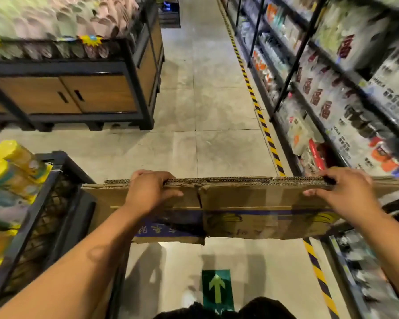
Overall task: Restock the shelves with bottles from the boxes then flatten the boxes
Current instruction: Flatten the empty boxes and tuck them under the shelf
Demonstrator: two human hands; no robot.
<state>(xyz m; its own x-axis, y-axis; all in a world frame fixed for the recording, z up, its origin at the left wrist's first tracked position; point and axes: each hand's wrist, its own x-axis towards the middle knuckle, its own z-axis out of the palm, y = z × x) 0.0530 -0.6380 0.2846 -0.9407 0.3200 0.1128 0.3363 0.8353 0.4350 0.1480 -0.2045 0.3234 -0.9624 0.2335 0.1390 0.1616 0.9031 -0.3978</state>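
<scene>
Shop aisle with a pale tiled floor (217, 111). Yellow-and-black striped tape (258, 111) runs up the right. Wood-panelled display stand (97, 93) at upper left. Green arrow sticker (217, 288) at bottom centre.

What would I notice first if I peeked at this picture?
Most likely the flattened cardboard box held up in the middle, with the left hand and the right hand gripping its top edge. After that, the green arrow sticker on the floor below it, and the yellow-capped bottles in the black crate at the left.
</scene>
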